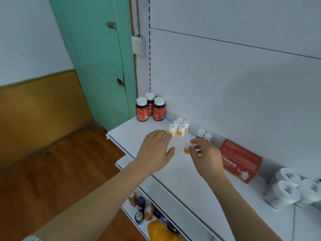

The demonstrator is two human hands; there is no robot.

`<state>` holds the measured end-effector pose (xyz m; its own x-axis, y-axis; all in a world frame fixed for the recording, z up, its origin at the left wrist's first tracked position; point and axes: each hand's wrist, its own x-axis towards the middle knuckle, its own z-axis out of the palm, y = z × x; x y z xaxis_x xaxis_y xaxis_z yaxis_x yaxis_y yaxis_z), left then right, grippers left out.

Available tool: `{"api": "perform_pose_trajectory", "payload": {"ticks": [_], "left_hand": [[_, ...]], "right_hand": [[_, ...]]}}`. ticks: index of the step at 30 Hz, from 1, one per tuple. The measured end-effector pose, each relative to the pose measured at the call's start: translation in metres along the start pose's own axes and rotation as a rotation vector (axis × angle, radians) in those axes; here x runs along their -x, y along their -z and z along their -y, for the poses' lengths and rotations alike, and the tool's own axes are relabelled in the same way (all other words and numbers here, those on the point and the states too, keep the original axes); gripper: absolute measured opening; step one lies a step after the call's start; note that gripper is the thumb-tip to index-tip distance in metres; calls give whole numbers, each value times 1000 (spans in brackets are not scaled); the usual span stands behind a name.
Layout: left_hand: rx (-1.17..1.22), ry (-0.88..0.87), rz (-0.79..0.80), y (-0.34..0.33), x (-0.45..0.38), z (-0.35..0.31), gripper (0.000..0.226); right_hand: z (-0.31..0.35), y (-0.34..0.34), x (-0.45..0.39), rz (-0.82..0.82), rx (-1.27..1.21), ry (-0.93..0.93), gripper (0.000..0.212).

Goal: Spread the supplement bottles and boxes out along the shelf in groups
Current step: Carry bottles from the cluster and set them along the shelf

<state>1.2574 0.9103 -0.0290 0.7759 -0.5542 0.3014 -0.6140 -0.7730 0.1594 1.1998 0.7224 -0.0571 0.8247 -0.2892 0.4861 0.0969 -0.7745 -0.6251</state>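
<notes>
On the white shelf (135, 136), three dark bottles with red Fe labels (150, 109) stand at the far left end. Several small white bottles with yellow labels (179, 127) cluster to their right. My right hand (205, 156) is shut on one more small yellow-labelled bottle (187, 148), gripping its white cap just above the shelf. My left hand (155, 150) hovers open, fingertips close to the nearest bottle of the yellow cluster. Two red-brown bottles with white caps (204, 134) stand behind my right hand. A red box (241, 160) lies further right, then large white-lidded jars (288, 190).
A white back panel rises behind the shelf. A lower shelf holds dark and orange bottles (144, 207) and a yellow container (161, 230). A green door (97, 58) and wooden floor lie to the left.
</notes>
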Motion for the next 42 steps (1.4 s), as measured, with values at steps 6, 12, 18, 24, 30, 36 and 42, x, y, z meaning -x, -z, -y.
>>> {"api": "perform_pose_trajectory", "payload": {"ticks": [6,12,18,24,30,36,42], "left_hand": [[42,-85,-1,-25,-54,62,43],[131,-251,50,-51,-91,106,40],[211,-341,71,-70,-113,124,38],[262,-370,65,-73,-128,127,44],[278,-403,88,-83,-133,131,35],[284,-432,72,-86,-138,133,33],[298,-469,17,-83,-143,128,34]], "right_hand": [[-5,-61,-40,-11,110,-22,15],[-3,-106,-56,-49,218,-143,17],[-11,-131,-53,-118,341,-150,21],[-13,-136,-59,-171,377,-170,25],[-12,-143,-61,-194,387,-197,22],[-11,-146,-61,-195,433,-203,24],[-4,-131,-47,-197,584,-196,26]]}}
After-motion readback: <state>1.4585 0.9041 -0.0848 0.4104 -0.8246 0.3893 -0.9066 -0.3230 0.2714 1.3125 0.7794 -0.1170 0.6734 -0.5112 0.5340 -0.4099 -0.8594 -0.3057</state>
